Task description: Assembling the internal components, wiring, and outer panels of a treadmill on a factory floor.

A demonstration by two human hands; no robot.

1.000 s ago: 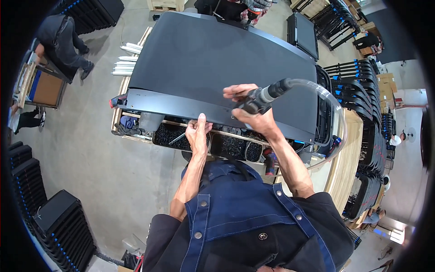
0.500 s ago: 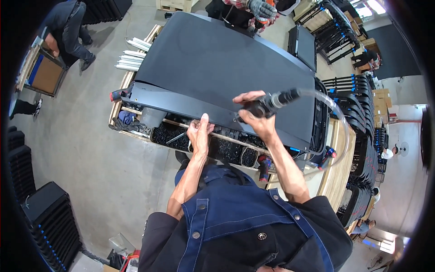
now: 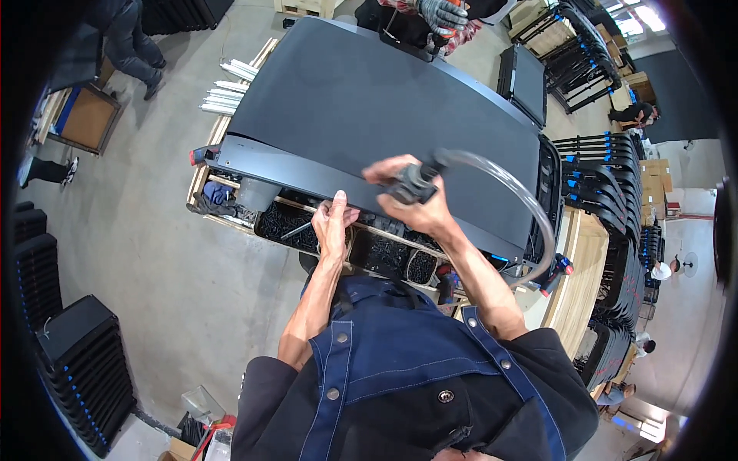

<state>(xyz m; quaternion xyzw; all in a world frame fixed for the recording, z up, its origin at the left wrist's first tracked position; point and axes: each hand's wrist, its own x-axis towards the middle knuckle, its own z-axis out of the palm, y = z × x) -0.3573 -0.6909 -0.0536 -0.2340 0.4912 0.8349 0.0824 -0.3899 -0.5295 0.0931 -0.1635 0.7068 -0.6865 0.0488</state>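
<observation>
A black treadmill deck (image 3: pixel 384 100) with a belt surface lies across the bench in front of me. My right hand (image 3: pixel 419 211) is wrapped round a dark air screwdriver (image 3: pixel 413 184), held over the near side rail (image 3: pixel 284 165); a clear hose (image 3: pixel 507 180) loops from it to the right. The tool's tip is hidden behind my hand. To its left, my left hand (image 3: pixel 334 224) rests at the rail's edge, thumb up against the rail and fingers curled. Whatever those fingers hold is too small to make out. Just below the rail, bins (image 3: pixel 382 253) contain black screws.
Across the deck, another person's gloved hand (image 3: pixel 443 14) holds an orange power tool (image 3: pixel 440 37). White tubes (image 3: pixel 223 96) stick out at the deck's left end. A red-and-black power tool (image 3: pixel 557 273) lies on the right. Stacked black frames (image 3: pixel 84 361) stand at lower left.
My right hand and the air screwdriver have shifted left along the rail, closer to my left hand. The tool's rear end and hose have swung left too. My left hand has barely moved.
</observation>
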